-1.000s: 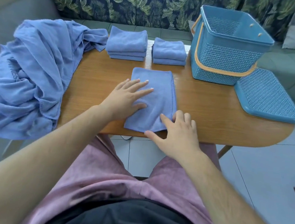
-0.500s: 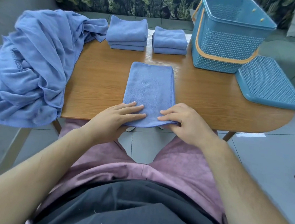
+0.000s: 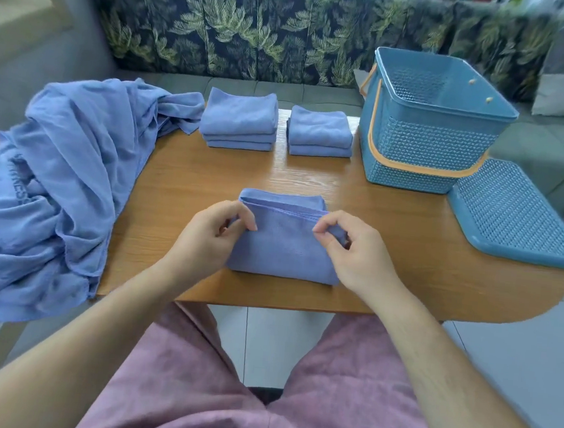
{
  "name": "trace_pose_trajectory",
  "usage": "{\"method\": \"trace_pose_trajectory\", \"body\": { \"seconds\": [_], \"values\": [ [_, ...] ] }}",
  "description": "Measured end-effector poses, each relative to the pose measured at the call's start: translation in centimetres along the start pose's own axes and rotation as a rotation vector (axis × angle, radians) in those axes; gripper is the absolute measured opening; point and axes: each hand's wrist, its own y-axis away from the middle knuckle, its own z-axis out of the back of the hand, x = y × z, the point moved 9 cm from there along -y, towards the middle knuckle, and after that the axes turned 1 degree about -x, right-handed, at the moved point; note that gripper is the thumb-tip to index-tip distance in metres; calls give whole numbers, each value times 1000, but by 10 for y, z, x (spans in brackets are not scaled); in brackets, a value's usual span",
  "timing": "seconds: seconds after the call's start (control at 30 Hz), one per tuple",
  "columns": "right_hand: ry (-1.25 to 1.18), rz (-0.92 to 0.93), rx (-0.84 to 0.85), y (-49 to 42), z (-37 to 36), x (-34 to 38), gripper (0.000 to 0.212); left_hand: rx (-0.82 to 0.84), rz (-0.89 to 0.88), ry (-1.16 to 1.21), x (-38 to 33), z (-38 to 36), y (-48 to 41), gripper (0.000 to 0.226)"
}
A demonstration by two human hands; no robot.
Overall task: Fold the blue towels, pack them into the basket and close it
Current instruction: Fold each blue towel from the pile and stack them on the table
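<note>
The counter (image 3: 180, 205) holds the open basket (image 3: 427, 151) at far right and, straight ahead of the person, the half-folded blue towel (image 3: 284, 251). Left hand (image 3: 204, 238) and right hand (image 3: 355, 253) each pinch one corner of its hem, which runs left to right just short of the far edge. Half a second ago it lay flat, a long strip pointing away; now the near end is doubled over.

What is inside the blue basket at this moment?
Inside the open blue perforated plastic basket only its bare far inner wall shows, with no towel in sight. The near wall hides its floor, so anything lying low cannot be seen.
</note>
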Motion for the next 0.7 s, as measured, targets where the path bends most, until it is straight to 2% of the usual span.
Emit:
{"method": "trace_pose_trajectory", "body": {
  "seconds": [0.13,0.27,0.47,0.53,0.57,0.63,0.7],
  "values": [
    [40,-112,51,-35,-12,-18,16,32,118,-43,17,-12,-37,26],
    [87,-132,84,-63,-22,-30,22,114,193,-150,35,-22,-60,28],
    [165,-190,51,-84,-32,-42,21,150,169,-259,52,-31,-80,37],
    [289,-217,63,-85,-35,-43,25,134,176,-332,55,-31,-81,36],
    [431,-223,57,-84,-33,-39,30,108,158,-414,52,-29,-80,35],
    [664,-119,-7,-81,-31,-12,40,38,63,-552,33,-27,-78,33],
    [668,30,-4,-75,-46,18,47,56,-18,-556,17,-35,-73,40]
  ]
}}
